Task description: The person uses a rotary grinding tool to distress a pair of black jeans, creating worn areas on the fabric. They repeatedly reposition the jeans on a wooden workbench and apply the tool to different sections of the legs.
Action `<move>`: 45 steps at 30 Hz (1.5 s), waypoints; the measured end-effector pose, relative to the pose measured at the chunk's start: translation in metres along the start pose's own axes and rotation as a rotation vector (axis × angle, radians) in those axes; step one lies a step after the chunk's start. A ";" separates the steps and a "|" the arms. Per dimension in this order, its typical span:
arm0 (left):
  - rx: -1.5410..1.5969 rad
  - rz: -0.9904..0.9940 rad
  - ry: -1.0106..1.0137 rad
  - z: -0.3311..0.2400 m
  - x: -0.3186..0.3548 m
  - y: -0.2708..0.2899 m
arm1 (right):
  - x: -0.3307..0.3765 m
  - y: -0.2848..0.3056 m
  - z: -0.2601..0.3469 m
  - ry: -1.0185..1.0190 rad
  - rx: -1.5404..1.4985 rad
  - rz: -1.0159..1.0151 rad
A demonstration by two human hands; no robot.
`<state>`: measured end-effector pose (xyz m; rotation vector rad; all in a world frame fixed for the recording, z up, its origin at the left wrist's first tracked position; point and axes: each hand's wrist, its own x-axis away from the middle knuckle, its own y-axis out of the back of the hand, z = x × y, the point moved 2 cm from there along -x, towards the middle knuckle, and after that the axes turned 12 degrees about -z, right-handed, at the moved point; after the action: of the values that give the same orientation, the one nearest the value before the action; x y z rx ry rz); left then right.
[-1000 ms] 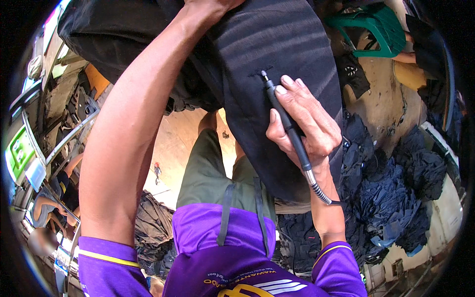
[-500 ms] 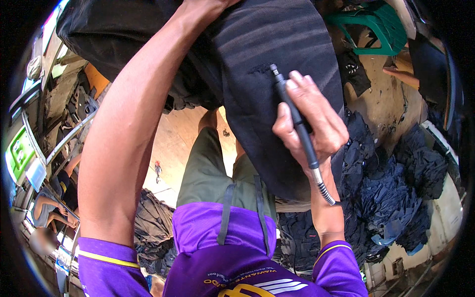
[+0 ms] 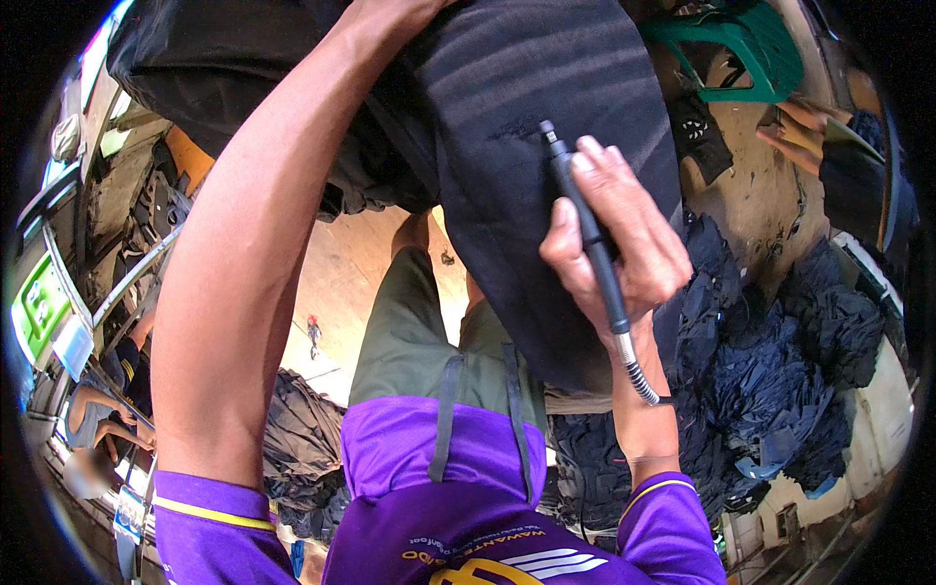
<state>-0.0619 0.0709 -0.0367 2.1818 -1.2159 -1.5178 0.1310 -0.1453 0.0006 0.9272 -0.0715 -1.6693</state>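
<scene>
Pinching a slim black pen-shaped tool [image 3: 595, 249] between thumb and fingers, right hand [image 3: 639, 244] over the dark cloth [image 3: 507, 263], toward its right edge. Tool probably light and rigid, barrel smooth, perhaps slick; best held at the thick mid-barrel, clear of the narrow tip [image 3: 548, 130], leaving the coiled metal sleeve [image 3: 639, 382] at the rear free to flex. Tip points away, just beside a roughened patch [image 3: 515, 127]; contact unclear. Cloth matte, faint paler bands across it, likely soft but fairly heavy, best steadied flat near an edge. Left hand [image 3: 419, 6] at the cloth's far side, mostly cut off; finger grip cannot be told. Beyond the right edge: crumpled dark garments [image 3: 770, 380], green plastic stool [image 3: 775, 58].
</scene>
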 end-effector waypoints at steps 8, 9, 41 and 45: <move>-0.010 -0.028 -0.021 0.001 0.001 -0.001 | 0.004 0.000 0.001 0.024 -0.012 0.015; -0.006 0.001 0.003 0.001 0.001 -0.002 | 0.005 -0.001 0.002 0.048 -0.030 0.045; -0.031 0.010 0.002 0.003 0.001 -0.003 | 0.009 0.003 0.005 0.003 0.007 -0.016; -0.043 -0.001 -0.007 0.004 0.002 -0.004 | 0.013 0.005 0.005 0.003 0.026 -0.020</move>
<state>-0.0630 0.0728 -0.0421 2.1516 -1.1729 -1.5394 0.1321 -0.1599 0.0002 0.9532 -0.0824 -1.6892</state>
